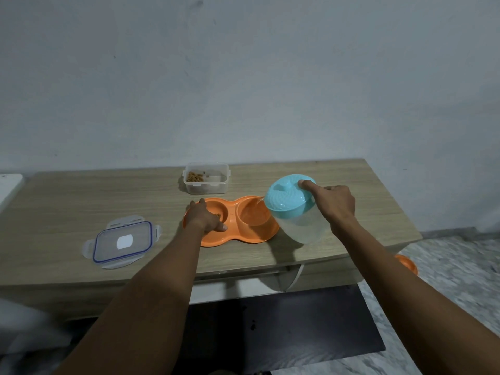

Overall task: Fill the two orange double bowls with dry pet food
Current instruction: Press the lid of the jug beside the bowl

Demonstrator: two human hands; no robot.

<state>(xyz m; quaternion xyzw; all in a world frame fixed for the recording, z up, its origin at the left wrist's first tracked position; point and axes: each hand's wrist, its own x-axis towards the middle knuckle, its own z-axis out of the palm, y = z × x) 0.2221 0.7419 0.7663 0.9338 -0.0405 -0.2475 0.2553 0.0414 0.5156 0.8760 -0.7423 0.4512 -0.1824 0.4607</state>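
Container lid (122,244): clear plastic with a blue seal and side clips, lying flat on the wooden table (67,201), well to the left of the left hand and apart from everything else. Left hand (204,218): palm down over the left cup of the orange double bowl (244,236), fingers loosely spread and partly curled, fingertips reaching down to the bowl's near rim; it covers most of that cup, and a few brown pieces of pet food (218,214) show just beside the fingers inside the cup; whether the hand holds any pieces cannot be told. Food container (206,177): clear, rectangular, uncovered, standing on the table beyond the left hand near the wall, with a small heap of brown pet food in its left end and the rest mostly bare. Right cup of the double bowl: between the two hands, holding clear water, with a thin stream of water (259,203) falling into it from the jug's spout. Jug (293,211): clear plastic body with a turquoise lid, tilted toward the left over the bowl's right end, raised off the table. Right hand (336,205): closed around the jug from the right side, with the forefinger stretched forward and pressed on top of the turquoise lid. Second orange bowl (407,263): only an edge shows, lower than the tabletop, past the table's right end and beneath the right forearm, on the marbled floor (446,266).
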